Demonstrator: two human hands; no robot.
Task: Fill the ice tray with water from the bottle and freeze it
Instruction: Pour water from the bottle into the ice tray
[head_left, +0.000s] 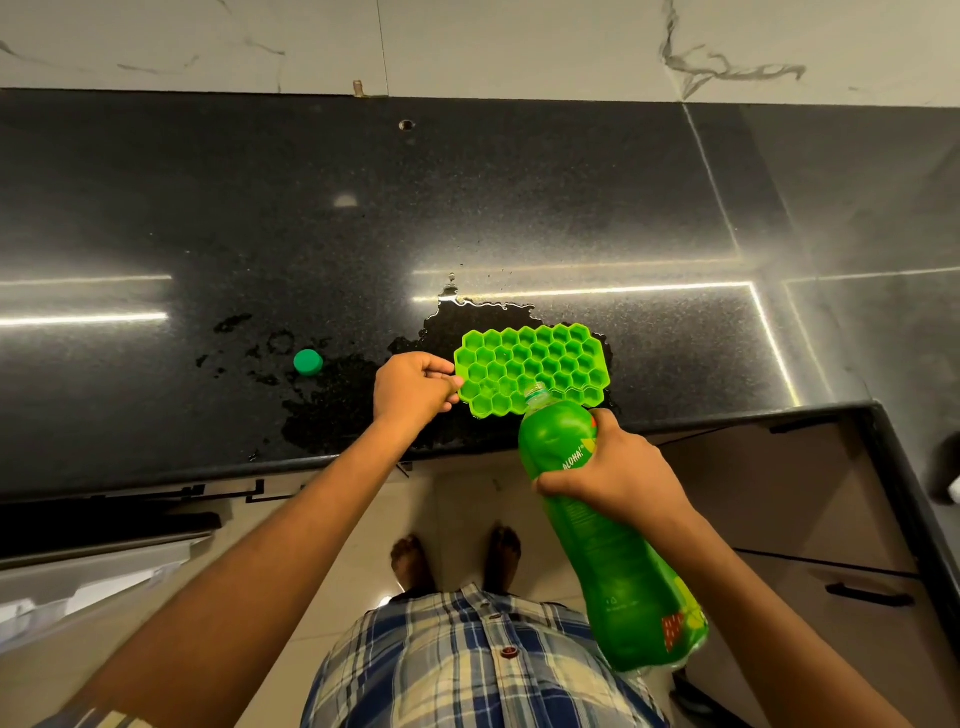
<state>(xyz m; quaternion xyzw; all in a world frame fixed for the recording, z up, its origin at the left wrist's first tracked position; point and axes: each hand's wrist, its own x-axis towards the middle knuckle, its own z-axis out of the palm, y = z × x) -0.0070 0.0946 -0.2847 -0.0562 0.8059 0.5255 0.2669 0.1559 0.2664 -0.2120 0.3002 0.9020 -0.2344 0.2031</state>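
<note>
— Where is the tray, and what is your left hand doing?

— The green honeycomb ice tray lies flat on the black granite counter, close to the front edge, in a spill of water. My left arm reaches forward, nearly straight, and my left hand is at the tray's left end, knuckles up, thumb and fingertips pinched onto its rim. That grip is closed on the tray.

— And the right?

— My right hand is wrapped around the upper body of the green plastic bottle, fingers over the label, thumb on the near side. The wrist is bent so the bottle slants, its base low by my checked shirt and its open neck over the tray's near edge, above the cells. That grip is closed tight on the bottle.

— Is water coming out?

— I cannot tell; the mouth is too small and blurred.

— The cap?

— The green bottle cap sits on the counter to the left of my left hand, well apart from the tray, among wet splashes.
</note>
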